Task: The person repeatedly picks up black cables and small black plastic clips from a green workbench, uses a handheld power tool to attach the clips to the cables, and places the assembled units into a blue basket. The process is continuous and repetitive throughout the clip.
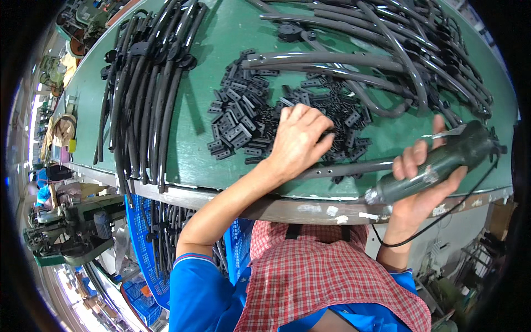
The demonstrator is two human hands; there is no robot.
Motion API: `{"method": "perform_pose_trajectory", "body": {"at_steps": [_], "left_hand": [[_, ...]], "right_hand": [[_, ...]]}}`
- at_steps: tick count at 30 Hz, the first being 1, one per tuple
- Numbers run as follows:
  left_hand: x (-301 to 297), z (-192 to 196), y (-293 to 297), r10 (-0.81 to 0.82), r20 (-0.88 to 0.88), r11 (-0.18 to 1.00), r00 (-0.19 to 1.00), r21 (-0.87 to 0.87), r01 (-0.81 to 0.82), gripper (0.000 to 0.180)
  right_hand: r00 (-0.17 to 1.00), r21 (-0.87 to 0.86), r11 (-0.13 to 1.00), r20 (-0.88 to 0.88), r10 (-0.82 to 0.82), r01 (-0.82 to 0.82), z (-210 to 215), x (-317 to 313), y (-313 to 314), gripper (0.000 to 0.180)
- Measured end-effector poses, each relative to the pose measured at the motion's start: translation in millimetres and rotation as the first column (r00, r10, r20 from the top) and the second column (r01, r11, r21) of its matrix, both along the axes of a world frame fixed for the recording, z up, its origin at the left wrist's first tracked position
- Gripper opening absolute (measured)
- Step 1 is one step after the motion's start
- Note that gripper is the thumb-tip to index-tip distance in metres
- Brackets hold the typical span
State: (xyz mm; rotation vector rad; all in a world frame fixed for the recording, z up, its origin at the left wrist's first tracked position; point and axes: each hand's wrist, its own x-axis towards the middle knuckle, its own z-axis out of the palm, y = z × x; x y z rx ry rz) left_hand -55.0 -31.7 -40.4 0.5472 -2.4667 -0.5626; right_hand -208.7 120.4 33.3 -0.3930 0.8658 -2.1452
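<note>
The left hand [301, 135] is over the middle of the green desk [221, 33], at a heap of small black blocks [235, 119] and thin dark screw-like pieces [337, 105]; its grip is curled, fingers bent and thumb toward the right, but I cannot tell whether it is closed on anything, since the fingertips are hidden; the right hand [420, 202] has its grip clamped round a dark green, cylindrical power tool [434, 174], one finger raised apart from the others; the tool is above the desk's near edge at the right, tilted, its silver nose pointing down and leftward; a black cord [406, 242] loops from its rear end; a grey tube [354, 169] with small holes lies along the near side of the desk, passing behind the left forearm; a bundle of dark tubes [146, 94] with black fittings lies at the left, and a larger pile of bent tubes [332, 58] spreads across the far right.
</note>
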Motion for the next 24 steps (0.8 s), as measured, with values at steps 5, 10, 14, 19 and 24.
{"method": "perform_pose_trajectory", "body": {"at_steps": [5,10,14,19,24], "left_hand": [[-1.8,-5.6,1.3,0.003,-0.002,1.000,1.000,-0.015,-0.003,0.015],[-4.1,-3.6,-0.7,0.013,-0.074,1.000,0.997,0.001,-0.013,0.017],[-2.4,4.6,-4.3,0.008,-0.121,0.999,0.993,0.043,-0.003,0.017],[2.8,12.4,6.5,0.144,-0.200,0.382,0.969,0.915,0.132,0.011],[2.8,17.7,3.8,0.128,-0.196,0.011,0.972,0.980,0.196,0.015]], "right_hand": [[0.984,-0.067,0.993,-0.144,-0.108,0.099,5.7,-0.6,-28.1,0.082],[0.992,-0.134,0.989,-0.094,-0.083,0.070,8.5,-2.0,-38.0,0.084],[0.988,-0.264,0.961,-0.109,-0.112,0.080,11.4,-1.8,-43.5,0.089],[0.964,-0.455,0.881,-0.148,-0.222,0.133,16.2,4.9,-46.1,0.088],[0.959,-0.504,0.862,-0.209,-0.192,0.063,17.1,2.1,-42.0,0.090]]}}
